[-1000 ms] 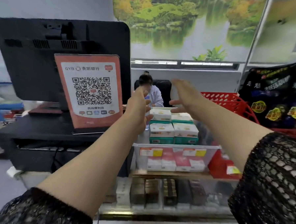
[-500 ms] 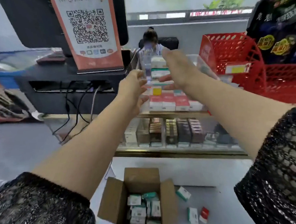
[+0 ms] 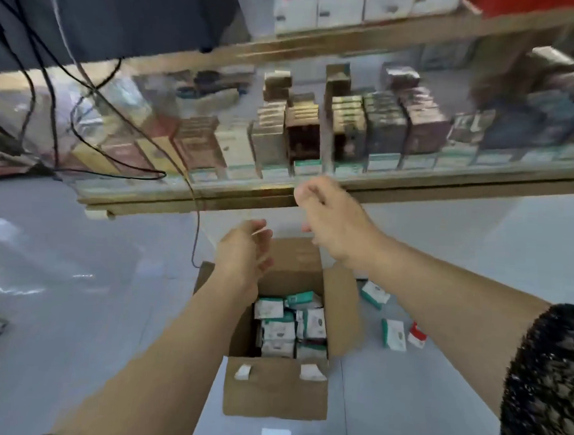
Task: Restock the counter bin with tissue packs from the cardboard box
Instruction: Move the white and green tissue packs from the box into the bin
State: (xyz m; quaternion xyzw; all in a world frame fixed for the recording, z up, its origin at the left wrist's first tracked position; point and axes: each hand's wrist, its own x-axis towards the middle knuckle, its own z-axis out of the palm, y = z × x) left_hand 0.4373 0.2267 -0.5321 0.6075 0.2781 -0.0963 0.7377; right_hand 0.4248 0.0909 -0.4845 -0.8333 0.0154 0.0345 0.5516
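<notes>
On the pale grey floor [image 3: 75,306] nearest the viewer stands one cardboard box [image 3: 275,388], its four flaps folded outward and two torn scraps of white tape on the near flap. Inside lie the tissue packs [image 3: 290,324], about eight showing, white with teal bands; their print is too blurred to read. Three more packs lie loose on the floor to the right of the box: two teal-and-white packs [image 3: 394,334] and one red-and-white pack [image 3: 417,337]. Above the box, the left hand [image 3: 244,251] has its fingers spread and holds nothing; the right hand [image 3: 328,219], higher and further, is loosely curled and also empty. Beyond them a glass display case [image 3: 313,198] holds rows of small boxes, labels unreadable. Black cables [image 3: 51,112] hang at the far left.
</notes>
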